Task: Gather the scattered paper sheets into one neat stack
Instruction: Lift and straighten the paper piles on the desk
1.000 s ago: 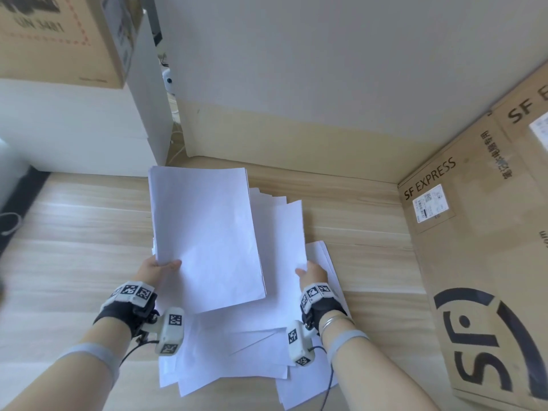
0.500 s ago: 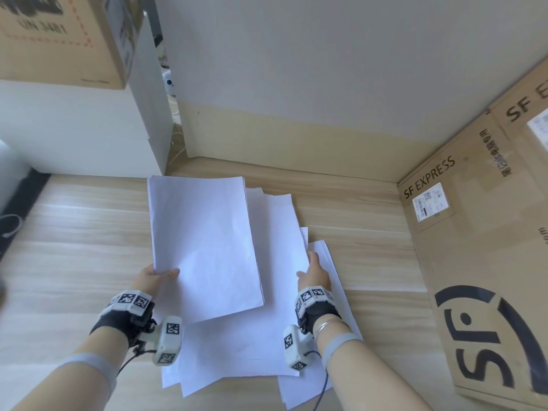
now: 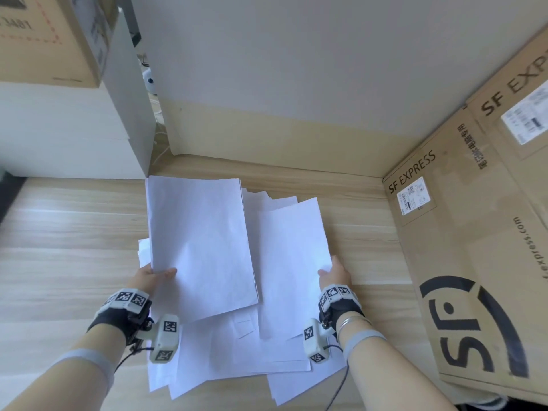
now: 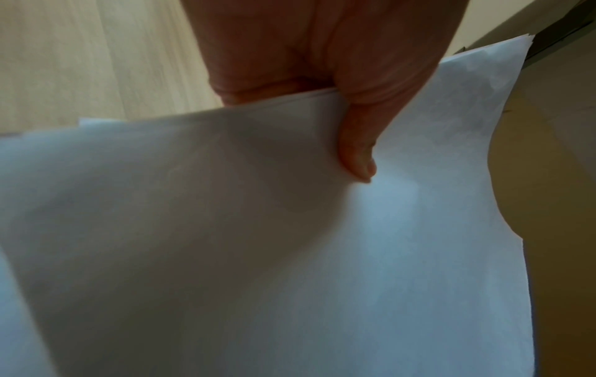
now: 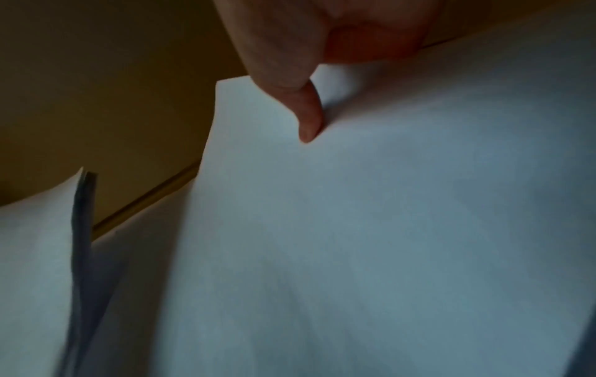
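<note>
White paper sheets lie fanned on a light wooden floor. My left hand [image 3: 154,275] pinches a thin stack of sheets [image 3: 198,241] at its left edge, thumb on top, and holds it raised over the pile. In the left wrist view the thumb [image 4: 358,153] presses down on that stack [image 4: 290,255]. My right hand [image 3: 333,272] pinches the right edge of a single sheet [image 3: 292,262] lifted off the pile. The right wrist view shows the thumb [image 5: 306,114] on that sheet [image 5: 387,229]. More loose sheets [image 3: 237,360] stay spread underneath, near my wrists.
A big SF Express cardboard box [image 3: 474,247] stands close on the right. A white cabinet [image 3: 68,129] with a cardboard box [image 3: 50,40] on top is at the back left. A wall with a beige skirting [image 3: 281,134] closes the back. Bare floor [image 3: 65,247] lies to the left.
My right hand has moved out to the right and lifted one sheet by its right edge. The left hand keeps its stack in nearly the same place.
</note>
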Action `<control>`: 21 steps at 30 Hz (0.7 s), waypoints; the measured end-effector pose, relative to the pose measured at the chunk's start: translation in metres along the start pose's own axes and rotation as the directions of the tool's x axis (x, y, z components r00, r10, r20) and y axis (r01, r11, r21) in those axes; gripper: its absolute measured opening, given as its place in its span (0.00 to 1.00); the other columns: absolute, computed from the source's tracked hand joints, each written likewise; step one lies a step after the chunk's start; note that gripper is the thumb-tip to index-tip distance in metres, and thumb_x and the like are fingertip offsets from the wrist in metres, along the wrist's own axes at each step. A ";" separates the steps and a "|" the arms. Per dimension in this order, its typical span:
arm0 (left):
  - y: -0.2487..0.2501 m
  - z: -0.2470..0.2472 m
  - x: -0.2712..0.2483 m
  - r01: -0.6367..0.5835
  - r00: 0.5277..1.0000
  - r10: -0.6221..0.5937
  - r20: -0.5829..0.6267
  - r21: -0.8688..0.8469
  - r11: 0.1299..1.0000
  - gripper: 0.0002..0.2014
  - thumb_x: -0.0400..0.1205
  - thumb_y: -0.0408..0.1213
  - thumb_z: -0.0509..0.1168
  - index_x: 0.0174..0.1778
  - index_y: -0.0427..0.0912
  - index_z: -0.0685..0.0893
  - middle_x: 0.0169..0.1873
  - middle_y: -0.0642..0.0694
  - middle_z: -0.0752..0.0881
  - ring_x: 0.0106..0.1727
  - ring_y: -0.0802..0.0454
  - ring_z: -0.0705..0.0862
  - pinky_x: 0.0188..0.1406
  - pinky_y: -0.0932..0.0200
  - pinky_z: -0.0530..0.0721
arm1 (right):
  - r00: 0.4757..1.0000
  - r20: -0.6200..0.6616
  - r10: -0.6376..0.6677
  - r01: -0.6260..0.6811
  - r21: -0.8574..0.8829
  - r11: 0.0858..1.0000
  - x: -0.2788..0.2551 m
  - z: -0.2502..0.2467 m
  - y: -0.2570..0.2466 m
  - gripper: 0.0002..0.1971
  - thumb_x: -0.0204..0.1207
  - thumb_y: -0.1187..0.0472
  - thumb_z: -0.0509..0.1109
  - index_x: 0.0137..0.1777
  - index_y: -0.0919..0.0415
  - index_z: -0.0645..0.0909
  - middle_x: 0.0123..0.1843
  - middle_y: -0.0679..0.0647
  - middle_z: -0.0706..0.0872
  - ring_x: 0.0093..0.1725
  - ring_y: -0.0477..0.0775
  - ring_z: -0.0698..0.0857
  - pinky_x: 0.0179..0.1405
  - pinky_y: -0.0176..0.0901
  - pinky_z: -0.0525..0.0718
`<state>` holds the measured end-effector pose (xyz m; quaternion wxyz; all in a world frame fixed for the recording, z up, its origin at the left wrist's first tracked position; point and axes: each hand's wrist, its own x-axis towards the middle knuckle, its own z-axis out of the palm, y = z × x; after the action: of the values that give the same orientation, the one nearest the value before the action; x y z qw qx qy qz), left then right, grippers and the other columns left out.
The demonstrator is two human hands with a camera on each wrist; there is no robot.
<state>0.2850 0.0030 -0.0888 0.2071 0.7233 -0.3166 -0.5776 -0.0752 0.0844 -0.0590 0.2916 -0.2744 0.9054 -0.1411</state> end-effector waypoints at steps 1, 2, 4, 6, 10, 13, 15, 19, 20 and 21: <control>-0.001 0.001 0.000 0.003 1.000 -0.003 -0.002 0.007 1.000 0.16 0.78 0.27 0.67 0.61 0.25 0.79 0.32 0.39 0.81 0.34 0.44 0.78 0.45 0.50 0.75 | 0.999 0.034 -0.014 0.015 -0.019 1.000 0.001 0.001 0.002 0.15 0.75 0.69 0.65 0.61 0.65 0.78 0.57 0.61 0.87 0.53 0.61 0.85 0.46 0.41 0.78; -0.001 0.001 0.000 0.005 1.000 -0.005 -0.001 0.010 1.000 0.16 0.79 0.27 0.67 0.61 0.25 0.79 0.33 0.39 0.81 0.36 0.43 0.79 0.46 0.50 0.75 | 0.998 0.069 -0.013 0.015 -0.039 0.999 0.002 0.002 0.004 0.14 0.74 0.66 0.67 0.60 0.66 0.79 0.57 0.61 0.87 0.54 0.61 0.85 0.46 0.40 0.79; -0.003 -0.001 0.002 0.010 1.000 -0.010 -0.005 0.005 1.000 0.17 0.78 0.28 0.67 0.62 0.24 0.78 0.39 0.34 0.82 0.42 0.39 0.80 0.49 0.47 0.76 | 0.993 0.119 0.018 -0.012 -0.051 0.999 0.001 0.007 0.006 0.14 0.73 0.63 0.68 0.56 0.70 0.81 0.56 0.63 0.88 0.55 0.62 0.86 0.46 0.42 0.80; -0.005 -0.002 0.003 0.023 1.000 -0.023 -0.014 0.013 1.000 0.18 0.78 0.28 0.68 0.62 0.24 0.78 0.45 0.32 0.82 0.47 0.37 0.80 0.52 0.42 0.78 | 0.991 0.134 0.027 -0.021 -0.041 0.999 -0.002 0.011 0.004 0.15 0.73 0.64 0.68 0.58 0.69 0.80 0.60 0.64 0.85 0.58 0.63 0.84 0.50 0.43 0.79; -0.008 -0.005 0.004 0.041 0.999 -0.041 0.000 -0.011 0.999 0.17 0.79 0.28 0.67 0.62 0.26 0.78 0.45 0.31 0.82 0.47 0.37 0.80 0.51 0.45 0.77 | 0.987 0.137 -0.078 0.096 -0.129 0.987 -0.005 0.023 -0.008 0.18 0.73 0.64 0.69 0.62 0.68 0.78 0.70 0.62 0.74 0.67 0.61 0.76 0.65 0.41 0.72; -0.009 -0.009 0.004 0.050 0.998 -0.049 0.027 -0.040 0.998 0.17 0.79 0.27 0.66 0.63 0.24 0.77 0.41 0.34 0.82 0.43 0.38 0.79 0.48 0.46 0.77 | 0.981 0.150 -0.123 0.147 -0.157 0.977 -0.005 0.032 -0.017 0.14 0.72 0.65 0.69 0.58 0.64 0.79 0.70 0.58 0.73 0.62 0.59 0.78 0.61 0.39 0.75; -0.009 -0.010 0.003 0.045 0.999 -0.043 0.032 -0.050 0.998 0.18 0.79 0.26 0.65 0.64 0.23 0.77 0.46 0.31 0.82 0.48 0.37 0.79 0.50 0.44 0.77 | 0.984 0.139 -0.112 0.135 -0.168 0.977 -0.006 0.034 -0.020 0.08 0.73 0.67 0.67 0.51 0.59 0.76 0.65 0.58 0.77 0.50 0.58 0.80 0.47 0.39 0.76; -0.008 -0.012 0.001 0.033 0.999 -0.031 0.027 -0.076 0.997 0.17 0.80 0.26 0.65 0.65 0.25 0.76 0.50 0.30 0.80 0.51 0.36 0.79 0.50 0.44 0.77 | 0.988 0.087 -0.124 0.127 -0.024 0.992 -0.006 0.025 -0.016 0.21 0.75 0.70 0.65 0.67 0.57 0.70 0.50 0.59 0.83 0.46 0.59 0.82 0.43 0.43 0.79; -0.008 -0.012 0.002 0.035 0.999 -0.033 0.031 -0.081 0.996 0.17 0.80 0.26 0.65 0.65 0.25 0.77 0.50 0.30 0.81 0.51 0.36 0.79 0.51 0.44 0.77 | 0.991 0.068 -0.113 0.111 0.036 0.993 -0.005 0.020 -0.013 0.23 0.75 0.71 0.65 0.70 0.56 0.69 0.54 0.60 0.85 0.50 0.60 0.83 0.46 0.44 0.80; -0.009 -0.012 0.002 0.041 0.999 -0.038 0.033 -0.084 0.996 0.17 0.80 0.26 0.65 0.65 0.25 0.77 0.49 0.31 0.81 0.51 0.36 0.79 0.52 0.43 0.77 | 0.994 0.058 -0.095 0.090 0.075 0.993 -0.004 0.013 -0.011 0.23 0.77 0.70 0.64 0.72 0.57 0.69 0.59 0.62 0.85 0.55 0.62 0.84 0.49 0.44 0.79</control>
<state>0.2986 0.0070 -0.0936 0.2212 0.7108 -0.2806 -0.6059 -0.0599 0.0770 -0.0629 0.3222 -0.3097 0.8766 -0.1787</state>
